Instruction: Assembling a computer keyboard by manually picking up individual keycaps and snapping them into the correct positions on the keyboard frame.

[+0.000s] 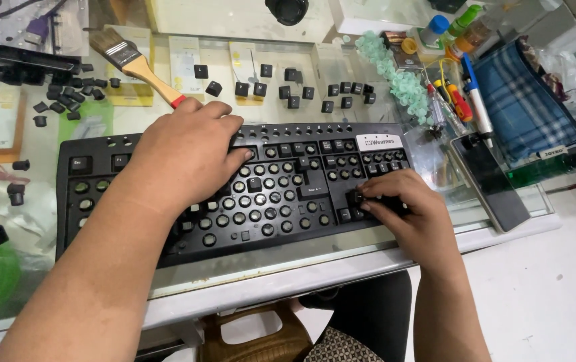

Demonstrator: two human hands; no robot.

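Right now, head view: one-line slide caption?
Left hand steadies a stripped black keyboard; right hand presses a keycap.

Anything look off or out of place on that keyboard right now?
Yes: the black keyboard is missing most keycaps, leaving bare round switch posts. Loose keycaps lie scattered behind it. The left hand rests on top; the right hand fingers the lower-right keys.

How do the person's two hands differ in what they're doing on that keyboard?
The left hand lies flat, palm down, over the upper middle of the keyboard; the right hand is curled at its lower right end. The left hand's fingers are spread and holding nothing visible; the right hand's fingertips pinch at a dark keycap. Both are bare and touch the keyboard.
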